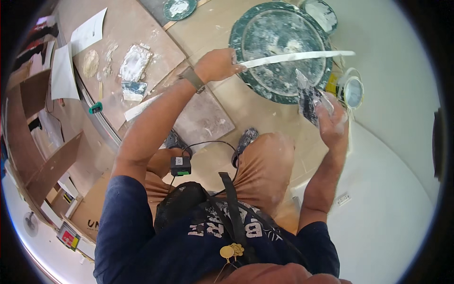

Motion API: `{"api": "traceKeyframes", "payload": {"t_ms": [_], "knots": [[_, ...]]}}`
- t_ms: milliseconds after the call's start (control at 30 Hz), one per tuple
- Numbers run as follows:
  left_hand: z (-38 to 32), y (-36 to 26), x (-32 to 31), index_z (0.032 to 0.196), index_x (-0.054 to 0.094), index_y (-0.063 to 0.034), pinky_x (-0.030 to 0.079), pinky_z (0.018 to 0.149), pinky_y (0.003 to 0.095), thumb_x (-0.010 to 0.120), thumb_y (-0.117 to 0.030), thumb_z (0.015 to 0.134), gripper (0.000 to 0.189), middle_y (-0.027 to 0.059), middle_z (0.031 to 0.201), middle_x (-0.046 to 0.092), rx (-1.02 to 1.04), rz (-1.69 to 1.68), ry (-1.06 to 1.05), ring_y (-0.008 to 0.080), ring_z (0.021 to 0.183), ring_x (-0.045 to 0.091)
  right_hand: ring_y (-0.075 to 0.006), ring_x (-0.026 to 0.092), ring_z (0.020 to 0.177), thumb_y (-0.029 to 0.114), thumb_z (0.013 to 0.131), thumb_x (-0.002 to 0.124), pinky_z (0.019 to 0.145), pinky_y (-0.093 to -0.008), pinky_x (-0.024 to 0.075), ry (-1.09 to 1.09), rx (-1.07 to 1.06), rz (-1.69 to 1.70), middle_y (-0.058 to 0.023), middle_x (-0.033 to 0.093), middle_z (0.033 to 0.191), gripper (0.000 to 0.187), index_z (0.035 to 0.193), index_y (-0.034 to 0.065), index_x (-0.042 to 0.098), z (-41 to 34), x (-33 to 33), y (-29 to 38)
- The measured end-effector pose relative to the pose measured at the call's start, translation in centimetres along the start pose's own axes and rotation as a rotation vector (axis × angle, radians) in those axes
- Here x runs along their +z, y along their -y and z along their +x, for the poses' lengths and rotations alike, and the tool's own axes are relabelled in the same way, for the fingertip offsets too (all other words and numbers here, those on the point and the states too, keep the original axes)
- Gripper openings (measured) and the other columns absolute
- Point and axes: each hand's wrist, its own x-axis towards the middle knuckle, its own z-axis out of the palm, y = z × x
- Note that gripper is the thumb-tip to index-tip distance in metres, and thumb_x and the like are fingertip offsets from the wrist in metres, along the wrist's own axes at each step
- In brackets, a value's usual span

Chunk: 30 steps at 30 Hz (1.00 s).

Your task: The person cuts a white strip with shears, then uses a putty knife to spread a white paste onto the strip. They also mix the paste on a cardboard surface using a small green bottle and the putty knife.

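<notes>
My left hand (219, 65) pinches one end of a long narrow white strip (298, 56), which stretches to the right over a round dark green tub or board (236, 39) smeared with white compound. In my right hand (331, 117) is a dark, compound-coated scraper (308, 101), its pointed tip up, a little below the strip and over the round board's lower right rim. White residue covers my right fingers. The far end of the strip hangs free near the wall.
A white bucket (354, 93) and a container of white compound (321, 16) stand by the pale wall at the right. On the boards at the left lie a compound-covered slab (136, 63), a scraper blade (134, 91) and white sheets (88, 33). A cable runs between my knees.
</notes>
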Motion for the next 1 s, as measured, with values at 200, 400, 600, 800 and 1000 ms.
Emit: {"api": "traceKeyframes", "payload": {"t_ms": [200, 400, 600, 800, 1000], "knots": [[0.4, -0.2, 0.4, 0.08, 0.058, -0.001, 0.046, 0.065, 0.0419, 0.06, -0.039, 0.073, 0.039, 0.0178, 0.074, 0.06, -0.043, 0.125, -0.078, 0.0329, 0.074, 0.059, -0.0307, 0.056, 0.083, 0.012, 0.076, 0.053, 0.07, -0.0389, 0.0451, 0.081, -0.292, -0.385, -0.0135, 0.059, 0.091, 0.023, 0.097, 0.0076, 0.059, 3.4, 3.6, 1.9], [-0.1, 0.7, 0.1, 0.088, 0.057, -0.0005, 0.046, 0.068, 0.0408, 0.055, -0.042, 0.077, 0.043, 0.0194, 0.08, 0.061, -0.027, 0.063, -0.113, 0.0336, 0.076, 0.059, -0.03, 0.056, 0.087, 0.012, 0.076, 0.053, 0.075, -0.0381, 0.0453, 0.076, -0.313, -0.57, -0.0143, 0.059, 0.093, 0.023, 0.098, 0.0057, 0.058, 4.3, 6.6, 1.2], [-7.5, 7.2, -6.0, 0.103, 0.055, -0.0012, 0.043, 0.079, 0.035, 0.052, -0.041, 0.081, 0.046, 0.0201, 0.1, 0.057, 0.032, 0.034, -0.296, 0.0274, 0.093, 0.056, -0.0307, 0.054, 0.09, 0.012, 0.078, 0.052, 0.077, -0.0381, 0.0443, 0.102, -0.312, -0.657, -0.0151, 0.058, 0.095, 0.024, 0.099, 0.0038, 0.057, 4.1, 6.6, 1.1], [-21.8, 19.7, -4.1, 0.112, 0.052, -0.0038, 0.042, 0.077, 0.0348, 0.049, -0.053, 0.078, 0.06, 0.0148, 0.107, 0.056, -0.539, -0.758, -0.731, 0.0256, 0.096, 0.054, -0.035, 0.054, 0.09, 0.009, 0.079, 0.053, 0.076, -0.0383, 0.0436, 0.193, -0.461, -0.445, -0.0189, 0.056, 0.099, 0.025, 0.103, 0.002, 0.056, 2.2, 7.3, 6.3], [-20.5, 13.9, 4.0, 0.121, 0.036, 0.0003, 0.042, 0.086, 0.0341, 0.034, -0.04, 0.089, 0.051, 0.0175, 0.118, 0.046, -0.161, -1.739, -0.674, 0.0299, 0.107, 0.048, -0.0331, 0.052, 0.091, 0.004, 0.075, 0.054, 0.076, -0.0389, 0.0438, 0.274, -0.929, -0.097, -0.0192, 0.055, 0.097, 0.03, 0.104, 0.001, 0.054, 1.5, 14.4, 10.6]]}}
